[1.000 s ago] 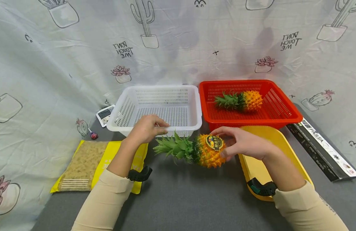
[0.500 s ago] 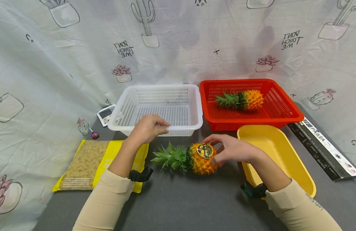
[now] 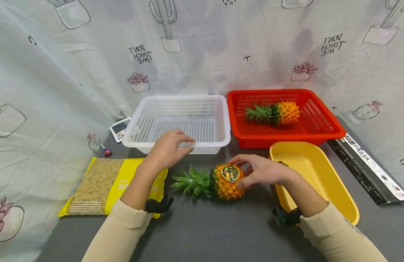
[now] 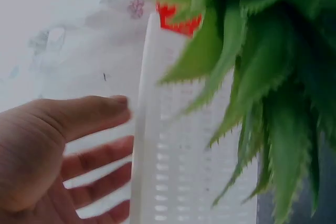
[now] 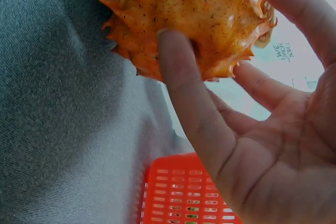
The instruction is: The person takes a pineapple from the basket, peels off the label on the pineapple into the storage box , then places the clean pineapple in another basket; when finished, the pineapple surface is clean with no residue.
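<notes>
A pineapple [image 3: 228, 182] with a black-and-gold round label lies on its side in front of the baskets, its green leafy crown [image 3: 195, 182] pointing left. My right hand [image 3: 262, 170] holds its base end, thumb toward me and fingers on the far side; the right wrist view shows fingertips against the spiky orange skin [image 5: 184, 9]. My left hand [image 3: 169, 148] is held in front of the white basket [image 3: 208, 149], fingers relaxed and holding nothing. In the left wrist view the crown's leaves [image 4: 247, 66] fill the right side, apart from the left hand [image 4: 79, 145].
Another pineapple [image 3: 287, 113] lies in the red basket [image 3: 287, 140] at the back right. A yellow tray [image 3: 319, 174] sits under the right forearm. Also here are a long black pasta box [image 3: 365, 171], a yellow bag [image 3: 97, 185], a lollipop [image 3: 107, 151] and a small white device [image 3: 119, 129].
The right hand has brought the pineapple left and toward me, lower onto the table. The left hand has barely moved; its thumb and fingers are slightly more spread.
</notes>
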Demonstrator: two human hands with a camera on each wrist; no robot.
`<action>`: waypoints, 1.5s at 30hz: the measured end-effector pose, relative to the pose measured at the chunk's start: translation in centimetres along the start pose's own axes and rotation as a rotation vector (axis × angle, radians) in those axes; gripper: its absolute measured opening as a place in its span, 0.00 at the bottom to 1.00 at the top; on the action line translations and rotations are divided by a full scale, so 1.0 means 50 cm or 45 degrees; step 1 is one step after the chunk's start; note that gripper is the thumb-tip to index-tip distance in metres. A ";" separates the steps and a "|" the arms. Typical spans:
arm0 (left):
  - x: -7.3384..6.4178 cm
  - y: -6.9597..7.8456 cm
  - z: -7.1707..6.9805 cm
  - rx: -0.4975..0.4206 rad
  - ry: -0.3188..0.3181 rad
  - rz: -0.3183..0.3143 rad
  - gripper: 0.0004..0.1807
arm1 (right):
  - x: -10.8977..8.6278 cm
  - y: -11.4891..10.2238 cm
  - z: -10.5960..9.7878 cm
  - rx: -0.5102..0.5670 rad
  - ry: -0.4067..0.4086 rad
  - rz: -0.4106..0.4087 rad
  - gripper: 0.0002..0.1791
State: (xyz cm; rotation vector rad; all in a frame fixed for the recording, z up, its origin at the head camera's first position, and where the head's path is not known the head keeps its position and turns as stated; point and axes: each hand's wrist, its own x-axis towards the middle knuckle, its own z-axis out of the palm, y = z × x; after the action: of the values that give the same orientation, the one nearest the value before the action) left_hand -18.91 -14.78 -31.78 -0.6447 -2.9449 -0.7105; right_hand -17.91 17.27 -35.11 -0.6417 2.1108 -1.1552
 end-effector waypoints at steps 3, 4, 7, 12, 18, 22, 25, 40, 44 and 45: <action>-0.010 0.020 0.000 -0.039 0.078 0.086 0.16 | 0.000 -0.001 -0.006 -0.059 0.004 -0.018 0.37; -0.014 0.026 0.000 -0.058 0.094 0.108 0.15 | 0.001 -0.002 -0.007 -0.064 0.002 -0.020 0.37; -0.021 0.044 0.000 -0.136 0.083 0.158 0.14 | 0.003 -0.003 -0.008 -0.076 -0.005 -0.019 0.37; -0.026 0.074 0.012 -0.164 -0.120 0.204 0.20 | 0.004 -0.002 -0.008 -0.089 -0.007 -0.013 0.38; -0.024 0.097 0.048 -0.112 -0.304 0.223 0.30 | 0.002 0.001 -0.006 -0.093 -0.007 -0.021 0.38; -0.024 0.107 0.065 -0.105 -0.366 0.193 0.33 | 0.000 0.001 -0.005 -0.090 -0.016 -0.024 0.38; -0.025 0.113 0.073 -0.105 -0.385 0.172 0.31 | -0.001 0.000 -0.005 -0.103 -0.017 -0.034 0.38; -0.019 0.141 0.086 0.033 -0.430 0.140 0.28 | -0.021 -0.017 -0.017 -0.220 0.108 -0.101 0.26; -0.020 0.144 0.087 0.039 -0.431 0.118 0.28 | -0.015 -0.028 -0.011 -0.232 0.251 -0.140 0.15; -0.020 0.144 0.087 0.033 -0.435 0.113 0.29 | -0.013 -0.029 -0.009 -0.237 0.258 -0.138 0.14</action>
State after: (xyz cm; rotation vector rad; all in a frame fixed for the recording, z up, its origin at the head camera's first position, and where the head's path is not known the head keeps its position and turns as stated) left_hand -14.81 -7.40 -32.74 -0.9774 -3.1951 -0.6063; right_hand -17.62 17.25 -33.46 -0.7592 2.4022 -1.1307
